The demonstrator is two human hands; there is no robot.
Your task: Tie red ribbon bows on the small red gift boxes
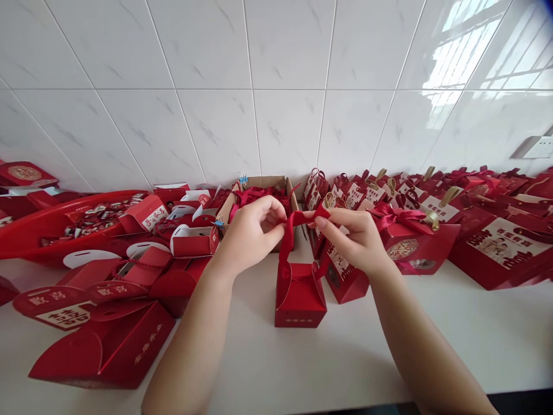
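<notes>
A small red gift box (301, 308) stands upright on the white table, its top folded in. From its top a red ribbon (286, 248) rises to both hands. My left hand (254, 233), left of the ribbon, has its fingers curled and pinched on one part of it. Across from it, my right hand (352, 233) pinches the ribbon between thumb and forefinger, level with the left. A stretch of ribbon runs between the two hands above the box. The ribbon's lower right part is partly hidden beside the box.
Behind my hands is a cardboard box (294, 199) of red ribbons. Finished-looking red boxes with bows and tags (401, 230) crowd the right. Open red boxes (116, 340) and a red basin (26, 230) of small packets fill the left. A tiled wall (289, 127) rises behind.
</notes>
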